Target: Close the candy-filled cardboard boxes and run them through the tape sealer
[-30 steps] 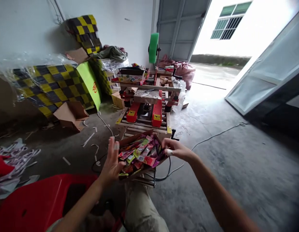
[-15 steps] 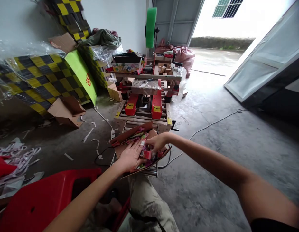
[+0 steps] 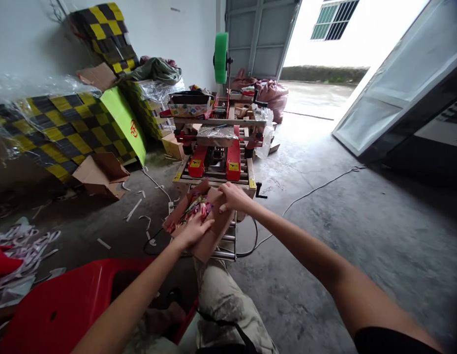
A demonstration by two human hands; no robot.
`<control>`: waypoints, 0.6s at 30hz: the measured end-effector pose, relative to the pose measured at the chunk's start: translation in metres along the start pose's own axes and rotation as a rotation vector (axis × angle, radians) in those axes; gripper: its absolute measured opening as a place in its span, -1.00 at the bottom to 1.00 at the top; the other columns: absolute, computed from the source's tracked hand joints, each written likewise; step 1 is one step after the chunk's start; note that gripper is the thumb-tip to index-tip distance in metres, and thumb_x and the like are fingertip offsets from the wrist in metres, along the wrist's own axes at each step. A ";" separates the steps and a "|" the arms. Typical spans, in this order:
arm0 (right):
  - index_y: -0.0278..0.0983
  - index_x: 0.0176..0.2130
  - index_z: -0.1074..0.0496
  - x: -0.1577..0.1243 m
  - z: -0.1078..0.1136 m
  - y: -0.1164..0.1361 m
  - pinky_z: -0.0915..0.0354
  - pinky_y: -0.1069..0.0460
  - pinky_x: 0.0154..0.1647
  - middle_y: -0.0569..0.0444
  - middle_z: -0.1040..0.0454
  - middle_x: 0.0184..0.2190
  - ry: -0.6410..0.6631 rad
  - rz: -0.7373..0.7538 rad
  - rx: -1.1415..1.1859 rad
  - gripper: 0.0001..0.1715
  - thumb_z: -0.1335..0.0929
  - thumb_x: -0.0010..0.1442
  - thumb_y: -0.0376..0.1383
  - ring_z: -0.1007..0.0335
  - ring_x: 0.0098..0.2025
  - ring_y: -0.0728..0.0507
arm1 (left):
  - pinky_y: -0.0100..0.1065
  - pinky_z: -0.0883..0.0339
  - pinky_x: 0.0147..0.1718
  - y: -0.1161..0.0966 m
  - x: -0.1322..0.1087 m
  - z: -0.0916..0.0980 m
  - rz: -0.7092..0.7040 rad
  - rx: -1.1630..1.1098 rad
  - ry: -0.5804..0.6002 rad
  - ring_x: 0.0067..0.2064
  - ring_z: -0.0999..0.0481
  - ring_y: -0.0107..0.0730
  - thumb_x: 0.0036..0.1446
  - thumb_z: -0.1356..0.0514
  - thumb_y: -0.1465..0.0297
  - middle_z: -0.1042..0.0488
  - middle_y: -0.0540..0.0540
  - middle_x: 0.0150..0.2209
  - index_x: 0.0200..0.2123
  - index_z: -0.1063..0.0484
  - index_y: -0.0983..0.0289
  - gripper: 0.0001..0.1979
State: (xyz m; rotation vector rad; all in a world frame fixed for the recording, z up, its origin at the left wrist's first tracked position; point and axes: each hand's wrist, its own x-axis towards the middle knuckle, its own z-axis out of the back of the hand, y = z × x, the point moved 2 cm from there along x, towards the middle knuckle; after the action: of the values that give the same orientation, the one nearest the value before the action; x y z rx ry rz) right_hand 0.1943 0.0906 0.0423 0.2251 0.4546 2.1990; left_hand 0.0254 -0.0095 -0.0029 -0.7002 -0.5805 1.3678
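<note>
A cardboard box (image 3: 218, 227) rests on the near rollers, its flaps up and colourful small packets (image 3: 196, 206) inside. My left hand (image 3: 193, 230) lies over the packets with its fingers spread, near the box's right side. My right hand (image 3: 233, 198) grips the raised right flap at its far corner, thumb on the near face and fingers bent over the edge. Just beyond the box is the sealing machine with red side belts (image 3: 233, 164).
A red stool (image 3: 66, 300) stands at the lower left beside paper strips. An open carton (image 3: 101, 174) lies on the floor at left, near checkered stacks (image 3: 69, 123). A crank handle (image 3: 260, 191) sticks out right of the machine. A cable crosses the floor.
My right hand has left the packets and moved up and away to the right flap, which now stands raised. My left hand has shifted slightly left and up, still over the packets.
</note>
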 end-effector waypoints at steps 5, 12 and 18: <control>-0.50 0.28 0.11 -0.040 -0.047 0.027 0.09 -0.13 0.26 -0.28 0.08 0.27 -0.275 -0.130 0.133 -0.35 -0.14 0.31 -0.28 0.24 0.32 -0.22 | -0.10 0.04 0.24 -0.016 0.001 -0.031 0.161 -0.170 -0.344 0.32 0.03 -0.11 0.19 -0.07 0.23 0.00 0.32 0.30 0.32 0.28 0.38 -0.22; -0.23 0.33 0.15 -0.029 -0.075 0.064 0.14 -0.39 0.21 -0.13 0.24 0.33 -0.216 -0.256 0.026 -0.36 -0.11 0.35 -0.14 0.41 0.34 -0.29 | -0.18 -0.03 0.23 -0.045 -0.028 -0.021 0.121 -0.292 -0.429 0.32 0.03 -0.23 0.30 0.12 0.26 0.12 0.19 0.34 0.32 0.48 0.24 -0.33; -0.20 0.29 0.01 -0.023 -0.081 0.075 0.19 -0.51 0.11 -0.25 0.20 0.31 -0.177 -0.233 -0.236 -0.39 -0.16 0.32 -0.15 0.40 0.32 -0.42 | -0.11 -0.09 0.19 -0.041 -0.070 0.062 -0.154 -0.084 -0.784 0.20 -0.19 -0.17 0.25 -0.04 0.26 -0.17 0.20 0.19 0.22 -0.12 0.18 -0.52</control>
State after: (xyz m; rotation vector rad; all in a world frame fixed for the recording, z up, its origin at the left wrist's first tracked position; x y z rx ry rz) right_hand 0.1288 0.0107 -0.0023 0.2245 0.1141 1.9629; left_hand -0.0012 -0.0749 0.0711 -0.1489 -1.2872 1.4571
